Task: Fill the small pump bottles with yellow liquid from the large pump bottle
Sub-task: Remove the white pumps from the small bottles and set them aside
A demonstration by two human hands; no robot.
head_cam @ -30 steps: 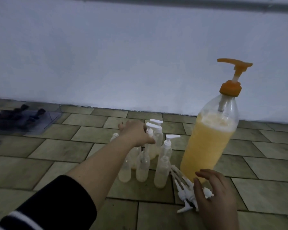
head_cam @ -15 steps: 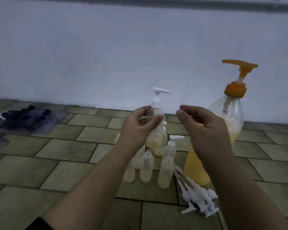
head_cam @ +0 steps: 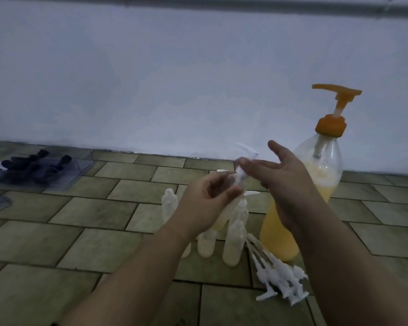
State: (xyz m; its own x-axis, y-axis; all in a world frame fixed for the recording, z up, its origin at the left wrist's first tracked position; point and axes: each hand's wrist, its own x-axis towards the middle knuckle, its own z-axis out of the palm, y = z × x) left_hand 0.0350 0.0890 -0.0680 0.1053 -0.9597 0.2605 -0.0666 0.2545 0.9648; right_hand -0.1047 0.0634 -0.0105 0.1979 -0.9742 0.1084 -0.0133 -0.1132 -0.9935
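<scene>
We see a small pump bottle [head_cam: 224, 208] held up in the air above the tiled floor [head_cam: 104, 231], in front of a cluster of other small bottles [head_cam: 233, 241] standing together. It seems to hold some pale yellow liquid. Our left hand [head_cam: 205, 203] grips its body with curled fingers. Our right hand [head_cam: 283, 180] pinches its white pump top [head_cam: 242, 170] between thumb and fingertips, the other fingers spread; motion blur hides the exact grip. Just right of the cluster stands the large pump bottle [head_cam: 311, 184], more than half full, orange pump up. Several standing bottles look partly filled; one at the back left [head_cam: 170, 203] has no pump. Loose white pumps [head_cam: 278, 276] lie in a pile in front, so we judge several bottles remain uncapped.
</scene>
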